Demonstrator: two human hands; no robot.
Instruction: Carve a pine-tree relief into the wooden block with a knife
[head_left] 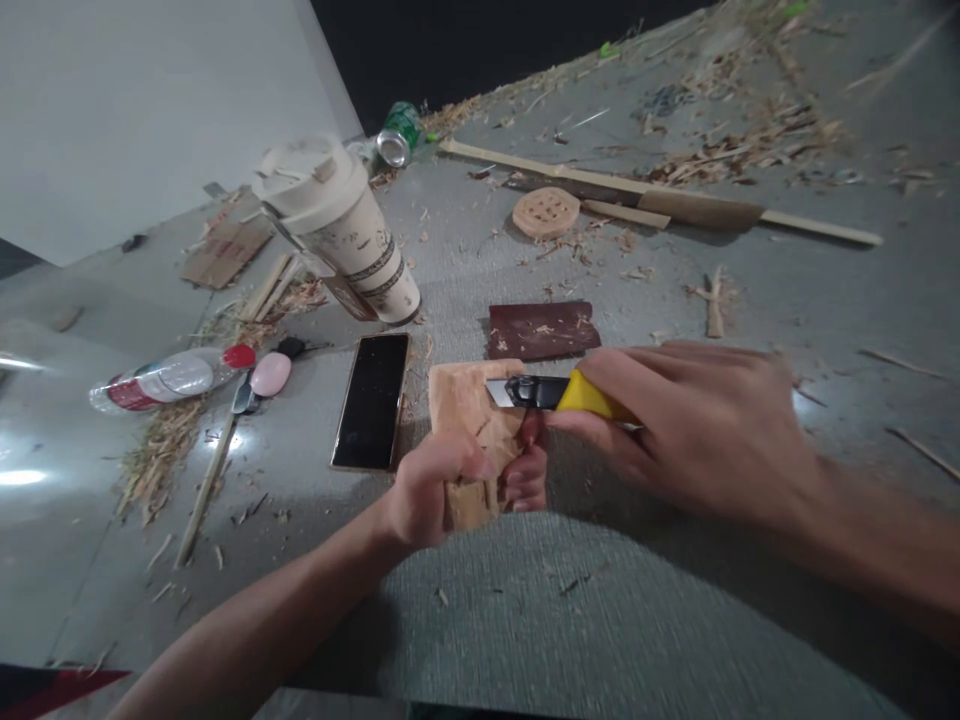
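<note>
A pale block of wood (459, 400) with a cut, uneven face is gripped in my left hand (431, 485), thumb across its front and fingers round its right side. My right hand (675, 420) is closed round the yellow handle of a utility knife (551, 391). Its short bare blade points left and lies over the upper right part of the block; whether the edge bites into the wood I cannot tell. Just beyond the block lies a dark red-brown flat piece (540, 330) with a few shavings on it. A phone (371, 400) with a dark screen rests left of the block.
A tall lidded cup (360, 240) stands behind the phone. A plastic bottle (176, 378) with a red cap lies at left, near a pink oval object (271, 374). Farther back are a green can (399, 133), a round holed wooden piece (546, 212), long wood strips (660, 195) and scattered shavings.
</note>
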